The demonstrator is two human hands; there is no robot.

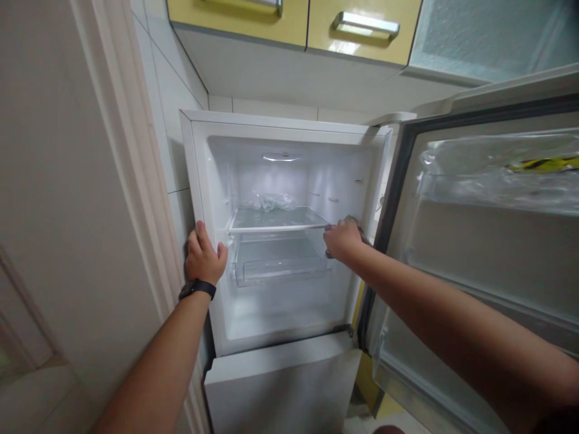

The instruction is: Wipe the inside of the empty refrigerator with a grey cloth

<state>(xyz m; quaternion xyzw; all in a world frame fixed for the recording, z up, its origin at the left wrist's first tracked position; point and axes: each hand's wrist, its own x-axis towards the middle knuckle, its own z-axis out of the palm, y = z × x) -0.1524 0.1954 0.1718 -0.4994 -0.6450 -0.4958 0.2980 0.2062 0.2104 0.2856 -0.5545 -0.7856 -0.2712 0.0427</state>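
An upright refrigerator (280, 123) stands with its upper compartment open. My left hand (203, 258), wearing a black wristband, holds the front left edge of the cabinet, thumb toward the inside and fingers round the outer side. My right hand (344, 240) is closed on a greyish, crumpled cloth (351, 222), mostly hidden by the fingers. This hand is by the right inner wall, at the front right corner of a glass shelf (280, 218). A clear plastic bag (270, 201) lies toward the back of that shelf. Below it sits a clear drawer (283, 269).
The refrigerator door (488, 241) is swung wide to the right, with a clear bin (497, 190) holding plastic wrapping. Yellow cabinets (289, 27) hang overhead. A pale door frame (131, 157) stands close on the left. A white lower door (284, 392) is below the compartment.
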